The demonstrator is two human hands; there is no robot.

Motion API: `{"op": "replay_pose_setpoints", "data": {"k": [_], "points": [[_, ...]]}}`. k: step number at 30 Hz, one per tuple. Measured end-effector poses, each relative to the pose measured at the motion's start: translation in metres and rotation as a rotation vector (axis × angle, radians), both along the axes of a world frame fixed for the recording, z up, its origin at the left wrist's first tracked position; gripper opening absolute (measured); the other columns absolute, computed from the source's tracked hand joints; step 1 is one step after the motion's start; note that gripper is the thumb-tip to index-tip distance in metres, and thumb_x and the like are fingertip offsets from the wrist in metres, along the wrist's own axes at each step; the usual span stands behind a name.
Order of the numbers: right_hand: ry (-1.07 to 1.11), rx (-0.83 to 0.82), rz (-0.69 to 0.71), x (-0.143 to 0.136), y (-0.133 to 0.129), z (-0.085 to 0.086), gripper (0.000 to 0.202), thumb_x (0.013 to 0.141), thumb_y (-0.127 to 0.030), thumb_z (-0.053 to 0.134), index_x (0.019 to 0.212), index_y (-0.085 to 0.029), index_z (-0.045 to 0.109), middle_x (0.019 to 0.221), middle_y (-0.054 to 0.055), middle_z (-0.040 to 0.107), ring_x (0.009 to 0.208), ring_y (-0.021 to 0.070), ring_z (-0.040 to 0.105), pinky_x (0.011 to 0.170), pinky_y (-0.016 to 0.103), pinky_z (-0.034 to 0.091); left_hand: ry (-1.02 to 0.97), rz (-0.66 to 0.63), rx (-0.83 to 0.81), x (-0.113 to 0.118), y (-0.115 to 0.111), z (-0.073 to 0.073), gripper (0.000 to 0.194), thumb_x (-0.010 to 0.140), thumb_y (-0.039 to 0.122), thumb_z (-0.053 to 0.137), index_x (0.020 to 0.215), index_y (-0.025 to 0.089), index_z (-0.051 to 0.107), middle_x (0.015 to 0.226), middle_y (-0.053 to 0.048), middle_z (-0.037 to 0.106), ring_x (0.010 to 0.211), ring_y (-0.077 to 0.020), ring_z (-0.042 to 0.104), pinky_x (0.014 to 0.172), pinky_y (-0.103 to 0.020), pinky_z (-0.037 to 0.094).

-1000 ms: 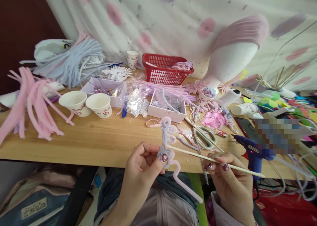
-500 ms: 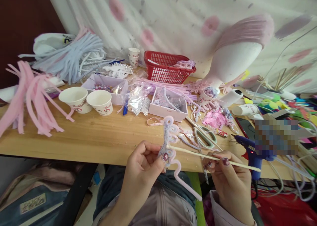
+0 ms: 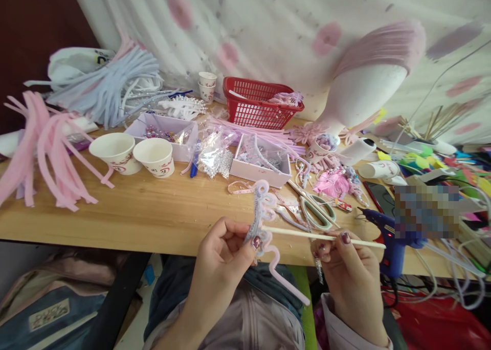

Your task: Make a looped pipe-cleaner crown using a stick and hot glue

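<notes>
Fingers of the left hand (image 3: 220, 268) are pinched closed on the piece (image 3: 256, 224), a band of grey-lilac and pink fuzzy loops held up at the near edge of the bench (image 3: 153, 219), its wavy pink end slanting down to the right. The right hand (image 3: 351, 276) has thumb and fingers closed around the stick (image 3: 293, 233), which lies nearly level, its left tip at the loops and its other end jutting past the hand. A silver strand (image 3: 318, 269) hangs beside the right fingers. Just beyond the hands lie green-handled scissors (image 3: 333, 224); to their right is a blue glue gun (image 3: 393, 247) with a small red light lit, near a phone (image 3: 379, 196). Farther back stand a box (image 3: 263, 175) of trimmings, a red basket (image 3: 261, 112) and a white form (image 3: 362, 96) topped with pink strands. At left, two paper cups (image 3: 134, 163) stand side by side between pink strips (image 3: 61, 166) and a second, lilac box (image 3: 187, 150) with beads inside.
</notes>
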State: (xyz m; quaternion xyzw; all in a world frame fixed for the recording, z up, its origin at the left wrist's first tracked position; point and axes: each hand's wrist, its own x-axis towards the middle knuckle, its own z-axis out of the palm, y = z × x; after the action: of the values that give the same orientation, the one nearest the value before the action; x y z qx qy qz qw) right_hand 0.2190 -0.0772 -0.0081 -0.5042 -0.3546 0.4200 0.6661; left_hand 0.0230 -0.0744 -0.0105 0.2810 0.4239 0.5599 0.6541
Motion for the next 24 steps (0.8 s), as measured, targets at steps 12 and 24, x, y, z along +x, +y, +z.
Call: {"op": "replay_pose_setpoints", "data": {"k": [12, 24], "points": [[0.215, -0.236, 0.086, -0.016, 0.014, 0.0, 0.051, 0.062, -0.049, 0.09, 0.05, -0.019, 0.05, 0.039, -0.008, 0.039, 0.036, 0.0046, 0.031, 0.036, 0.017, 0.034, 0.045, 0.025, 0.002, 0.002, 0.0, -0.002, 0.022, 0.073, 0.026, 0.083, 0.078, 0.018, 0.063, 0.075, -0.002, 0.074, 0.068, -0.0135, 0.066, 0.057, -0.02, 0.051], [0.111, -0.073, 0.091, 0.008, 0.038, 0.038, 0.055, 0.068, -0.052, 0.086, 0.057, -0.021, 0.042, 0.052, -0.009, 0.033, 0.041, 0.0048, 0.025, 0.038, 0.018, 0.035, 0.134, 0.177, -0.003, -0.033, 0.016, -0.008, 0.027, 0.063, 0.026, 0.089, 0.078, 0.016, 0.068, 0.072, -0.002, 0.075, 0.055, -0.0106, 0.06, 0.052, -0.021, 0.048]]}}
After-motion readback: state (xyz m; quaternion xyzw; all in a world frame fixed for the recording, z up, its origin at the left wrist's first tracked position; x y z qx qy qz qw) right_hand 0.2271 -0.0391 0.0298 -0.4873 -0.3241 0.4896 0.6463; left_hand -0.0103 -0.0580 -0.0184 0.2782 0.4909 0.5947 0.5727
